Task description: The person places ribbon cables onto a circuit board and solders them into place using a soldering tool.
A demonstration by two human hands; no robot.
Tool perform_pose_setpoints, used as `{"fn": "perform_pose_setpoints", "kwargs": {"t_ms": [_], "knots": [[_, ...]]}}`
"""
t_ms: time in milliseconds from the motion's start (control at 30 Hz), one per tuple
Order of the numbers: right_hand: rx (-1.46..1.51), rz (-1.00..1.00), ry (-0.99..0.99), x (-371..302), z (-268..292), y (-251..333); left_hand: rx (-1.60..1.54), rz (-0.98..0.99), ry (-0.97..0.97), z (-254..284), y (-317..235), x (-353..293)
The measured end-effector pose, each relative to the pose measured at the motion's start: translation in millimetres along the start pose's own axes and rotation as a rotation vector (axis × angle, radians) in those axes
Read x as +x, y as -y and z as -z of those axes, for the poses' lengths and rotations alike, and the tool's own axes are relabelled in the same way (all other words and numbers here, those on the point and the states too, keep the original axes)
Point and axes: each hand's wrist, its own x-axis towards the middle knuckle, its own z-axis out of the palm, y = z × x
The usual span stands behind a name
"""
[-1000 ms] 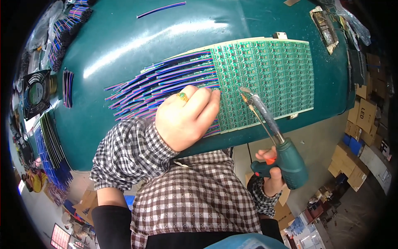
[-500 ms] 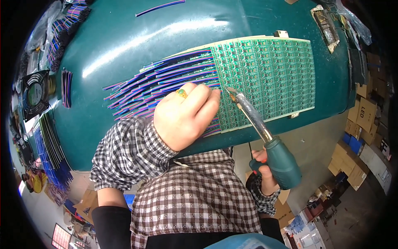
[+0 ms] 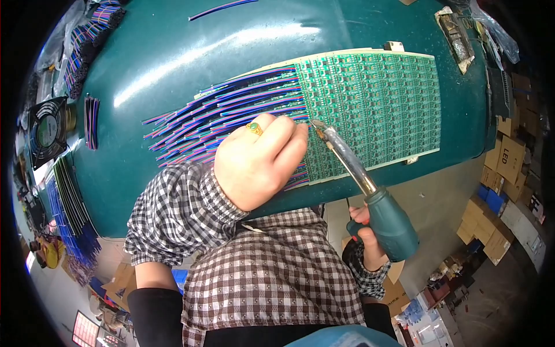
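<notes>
A panel of green circuit boards (image 3: 376,110) lies on the green table, with rows of multicoloured wires (image 3: 243,103) running off its left part. Over the lower wires rests my left hand (image 3: 260,159), wearing a ring with a green stone. Its fingers are closed and bent down where wires meet boards; the hand itself hides what the fingertips grip. My right hand (image 3: 373,243) is wrapped around the green handle of a soldering gun (image 3: 393,225), below the table's front edge. The gun's metal barrel slants up and left, its tip just right of my left fingertips, over the boards.
A black fan (image 3: 49,133) stands at the table's left edge, near a small wire bundle (image 3: 91,122) and longer hanging wires (image 3: 75,208). More bundled wires (image 3: 81,58) are at the far left. One loose wire strip (image 3: 222,9) lies at the back. A worn metal holder (image 3: 455,39) sits far right.
The soldering gun has shifted very slightly up and left, bringing its tip a little closer to my left fingertips. My left hand stays almost still.
</notes>
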Motion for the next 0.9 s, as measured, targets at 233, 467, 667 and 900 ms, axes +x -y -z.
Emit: {"fn": "perform_pose_setpoints", "kwargs": {"t_ms": [233,467,667,900], "knots": [[0.01,-0.045,-0.014,-2.7,-4.1,0.8,0.04,-0.062,-0.076,-7.3,5.7,-3.4],[0.0,0.012,-0.016,-0.4,-1.4,1.7,0.049,-0.054,-0.072,-7.7,4.9,-3.3],[-0.059,-0.095,0.039,1.3,1.4,11.2,0.011,0.006,-0.025,-1.4,0.5,-2.1],[0.01,-0.027,0.015,-5.3,1.8,-2.4,0.008,0.003,-0.021,-1.7,1.0,-2.1]]}}
